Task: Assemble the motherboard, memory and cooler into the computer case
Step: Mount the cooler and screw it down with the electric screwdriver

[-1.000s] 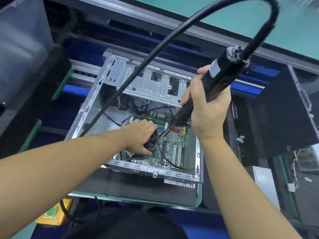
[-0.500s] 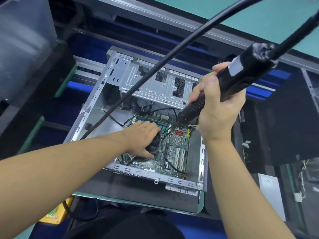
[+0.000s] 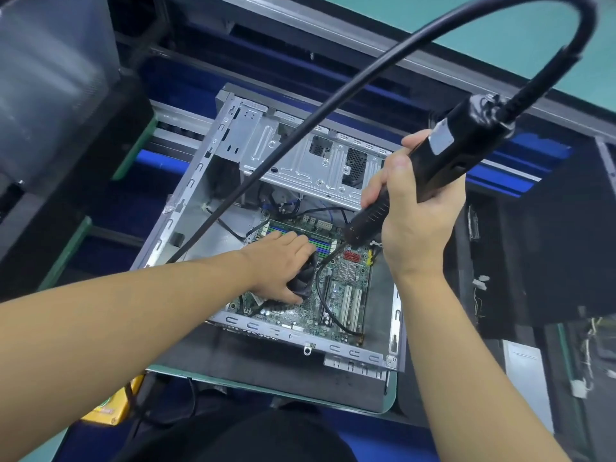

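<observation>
The motherboard (image 3: 346,295) already lay inside the computer case (image 3: 300,341) at the middle of the frame. What looked like a memory stick (image 3: 300,232) sat in the coloured slots along its upper edge, though it was too small to be sure. The grip of the left hand (image 3: 280,265) was closed around the black cooler (image 3: 305,278), holding it on the board left of centre. The grip of the right hand (image 3: 413,228) was wrapped round an electric screwdriver (image 3: 443,158), with its tip angled down just right of the cooler. The work seemed to be at fastening the cooler, with a loose black wire (image 3: 325,308) across the board likely not yet connected. The case rested on a dark mat (image 3: 233,365) on the green-edged tabletop (image 3: 266,388). Blue rails (image 3: 160,158) ran behind it, a green surface (image 3: 500,35) filled the upper right, and a yellow object (image 3: 110,408) showed at lower left.
</observation>
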